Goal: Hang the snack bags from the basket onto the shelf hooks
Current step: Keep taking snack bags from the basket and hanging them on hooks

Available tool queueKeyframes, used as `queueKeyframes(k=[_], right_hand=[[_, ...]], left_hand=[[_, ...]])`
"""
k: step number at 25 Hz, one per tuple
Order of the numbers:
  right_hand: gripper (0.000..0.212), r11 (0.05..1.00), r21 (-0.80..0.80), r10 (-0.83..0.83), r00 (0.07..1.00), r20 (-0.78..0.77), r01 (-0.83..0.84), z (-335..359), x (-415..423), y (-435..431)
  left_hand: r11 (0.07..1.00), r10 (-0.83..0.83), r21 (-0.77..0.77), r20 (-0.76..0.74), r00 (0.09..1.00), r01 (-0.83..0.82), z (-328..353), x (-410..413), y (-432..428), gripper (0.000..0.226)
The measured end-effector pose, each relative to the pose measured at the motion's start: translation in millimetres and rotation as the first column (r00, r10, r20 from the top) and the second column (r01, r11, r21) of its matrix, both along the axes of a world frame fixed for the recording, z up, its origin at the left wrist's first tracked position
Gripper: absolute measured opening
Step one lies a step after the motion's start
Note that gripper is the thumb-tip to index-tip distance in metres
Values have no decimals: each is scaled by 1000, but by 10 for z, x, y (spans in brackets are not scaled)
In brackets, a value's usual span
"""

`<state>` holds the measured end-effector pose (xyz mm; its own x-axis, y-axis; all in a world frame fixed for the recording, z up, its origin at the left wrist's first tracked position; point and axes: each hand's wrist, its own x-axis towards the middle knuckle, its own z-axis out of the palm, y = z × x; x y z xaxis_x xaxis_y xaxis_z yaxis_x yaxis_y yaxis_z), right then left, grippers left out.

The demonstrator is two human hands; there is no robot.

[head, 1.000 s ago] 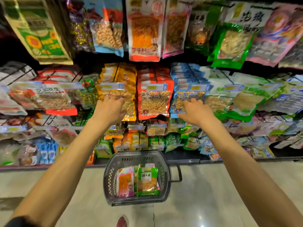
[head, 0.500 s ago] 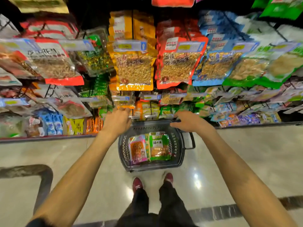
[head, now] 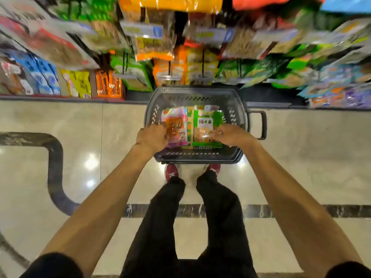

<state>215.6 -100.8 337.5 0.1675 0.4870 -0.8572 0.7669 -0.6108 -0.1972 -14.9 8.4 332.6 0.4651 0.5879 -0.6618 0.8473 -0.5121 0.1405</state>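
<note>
Hands down from the shelf [head: 60,96] beyond them, now inside the dark grey plastic basket [head: 244,109], left hand [head: 151,137] gripping the pink-and-orange foil snack bag [head: 176,125], right hand [head: 233,135] pinching the green plastic snack bag [head: 206,125] alongside, probably next for hanging.

Shelf bags [head: 60,49] blurred; left hand [head: 151,138] partly hides pink bag [head: 176,127].

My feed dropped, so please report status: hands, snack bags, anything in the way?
Left hand grips pink bag in basket. Right hand on green bag, grip unclear. Neither bag lifted yet. Nothing blocks the hands.
</note>
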Motion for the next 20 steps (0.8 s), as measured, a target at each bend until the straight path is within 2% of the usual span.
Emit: queueKeyframes(k=[4, 7, 10, 13, 17, 20], right_hand=[[49, 998, -52, -24, 999, 26, 26, -1333, 55, -20], [53, 993, -80, -84, 995, 49, 88, -2197, 167, -36], [59, 978, -60, -193, 975, 107, 200, -2962, 319, -54], [64, 950, -41, -297, 935, 195, 310, -3484, 423, -31], [82, 883, 62, -463, 843, 273, 465, -4024, 496, -24], [104, 829, 109, -558, 795, 239, 549, -4253, 520, -88]], left_hand=[[982, 154, -113, 9, 988, -153, -1211, 24, 37, 44], [935, 297, -216, 38, 954, -282, -2104, 101, -5, 59], [888, 391, -264, -2, 920, -378, -2916, 170, -9, 62], [855, 446, -272, -46, 894, -440, -3606, 222, 148, 66], [853, 471, -204, -97, 877, -481, -4196, 299, 250, 89], [759, 608, -235, -78, 790, -607, -4393, 349, 259, 104]])
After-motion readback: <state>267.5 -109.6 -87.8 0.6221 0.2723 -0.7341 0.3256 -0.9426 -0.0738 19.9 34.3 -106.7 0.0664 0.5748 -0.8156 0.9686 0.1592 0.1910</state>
